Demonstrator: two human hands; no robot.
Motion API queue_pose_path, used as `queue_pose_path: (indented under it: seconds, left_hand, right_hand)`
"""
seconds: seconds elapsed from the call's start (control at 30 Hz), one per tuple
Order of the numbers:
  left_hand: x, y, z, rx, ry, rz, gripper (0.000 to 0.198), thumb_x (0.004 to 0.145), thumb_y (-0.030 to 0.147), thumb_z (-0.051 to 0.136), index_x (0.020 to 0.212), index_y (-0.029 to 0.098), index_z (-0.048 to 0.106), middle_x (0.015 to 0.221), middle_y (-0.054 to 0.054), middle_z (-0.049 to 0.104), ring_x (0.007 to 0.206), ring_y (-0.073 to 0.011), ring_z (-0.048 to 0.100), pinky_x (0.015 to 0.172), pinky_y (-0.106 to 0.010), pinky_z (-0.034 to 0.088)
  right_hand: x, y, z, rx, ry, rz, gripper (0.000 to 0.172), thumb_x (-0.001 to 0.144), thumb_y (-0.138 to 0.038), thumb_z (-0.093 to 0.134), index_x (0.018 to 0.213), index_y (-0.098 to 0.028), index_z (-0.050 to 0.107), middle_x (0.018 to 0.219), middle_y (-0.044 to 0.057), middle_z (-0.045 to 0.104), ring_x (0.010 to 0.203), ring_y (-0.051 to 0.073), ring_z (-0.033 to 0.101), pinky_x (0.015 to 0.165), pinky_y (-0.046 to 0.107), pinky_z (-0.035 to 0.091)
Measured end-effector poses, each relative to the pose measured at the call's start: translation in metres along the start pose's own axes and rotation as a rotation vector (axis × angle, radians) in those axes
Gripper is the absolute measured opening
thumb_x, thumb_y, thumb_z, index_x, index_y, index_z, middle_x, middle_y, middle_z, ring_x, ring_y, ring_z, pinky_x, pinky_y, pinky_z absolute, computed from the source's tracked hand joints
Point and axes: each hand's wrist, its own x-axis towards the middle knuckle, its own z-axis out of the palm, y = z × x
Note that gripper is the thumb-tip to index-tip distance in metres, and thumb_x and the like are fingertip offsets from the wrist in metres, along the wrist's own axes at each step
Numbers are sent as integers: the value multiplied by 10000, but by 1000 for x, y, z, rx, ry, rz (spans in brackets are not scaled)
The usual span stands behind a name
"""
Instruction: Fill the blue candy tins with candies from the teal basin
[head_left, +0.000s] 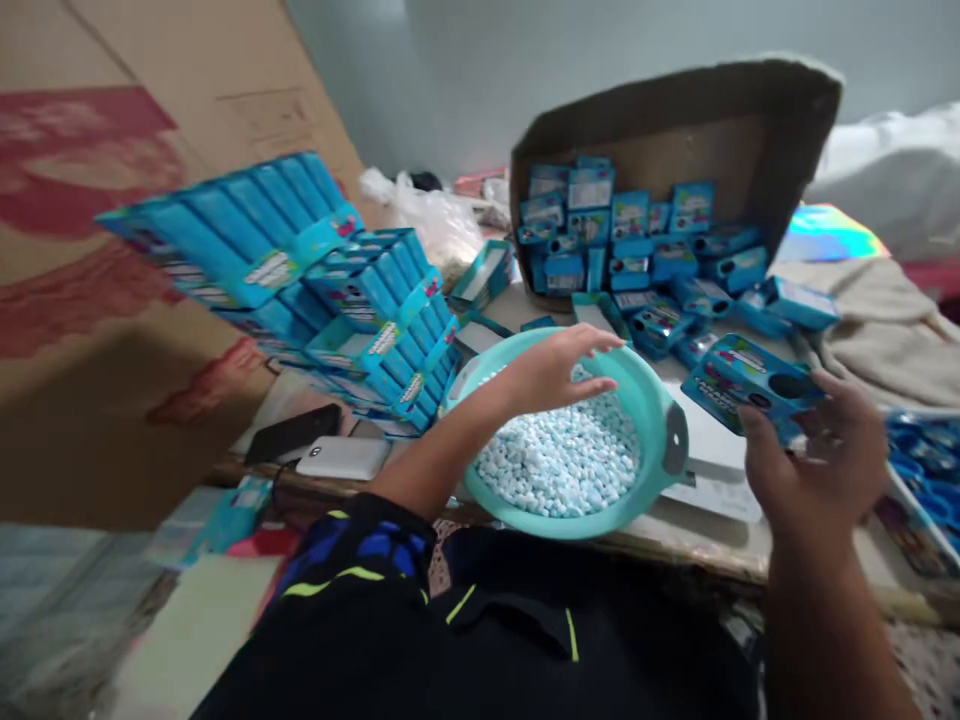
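My right hand (821, 450) grips a small blue printed box (750, 385) with a dark round window on its face. My left hand (574, 368) is over a turquoise bowl (652, 440), fingers apart, with nothing held in them. Many small pale blue and white pieces (559, 460) fill the lower part of the bowl. Behind my right hand, a tipped cardboard carton (780, 150) has many similar blue boxes (630, 215) in and before it.
Stacked blue display trays (360, 320) stand left of the bowl. A white power bank (343, 457) and a dark phone (292, 434) lie near the table edge. At far right is a bin of blue items (930, 470). A large carton (97, 400) is at left.
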Motion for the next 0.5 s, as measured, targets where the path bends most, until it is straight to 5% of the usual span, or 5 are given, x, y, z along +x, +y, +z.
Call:
queue_pose_path:
  seconds: [0.1, 0.2, 0.37, 0.5]
  left_hand:
    - [-21, 39, -22, 156, 222, 10, 583, 1017, 423, 713, 1543, 278, 508, 1479, -153, 652, 1348, -304, 640, 1119, -510, 544]
    - [-68, 57, -48, 429, 460, -169, 391, 1067, 424, 611, 1433, 287, 614, 1384, -113, 713, 1332, -305, 636, 1157, -524, 490]
    - [-152, 26, -84, 752, 796, -562, 307, 1020, 399, 615, 1257, 226, 705, 1278, -139, 736, 1302, -313, 636, 1182, -511, 457]
    - [-180, -11, -99, 778, 864, -768, 186, 1011, 387, 622, 1061, 238, 721, 1171, -127, 738, 1254, -298, 655, 1172, -496, 462]
  right_hand:
    - [35, -58, 9, 182, -123, -46, 687, 727, -551, 900, 1365, -446, 667, 1186, 61, 731, 916, 344, 758, 787, 624, 672]
    - [64, -118, 51, 455, -362, -114, 555, 751, -478, 886, 1242, -375, 650, 1118, 49, 719, 883, 284, 761, 709, 509, 689]
    - [74, -216, 168, 781, -658, -274, 365, 813, -417, 765, 1077, -302, 541, 925, -12, 614, 754, 181, 685, 507, 314, 570]
    - [58, -288, 253, 692, -802, -617, 316, 864, -355, 706, 1152, -281, 598, 1068, 42, 665, 921, 220, 633, 793, 427, 597]
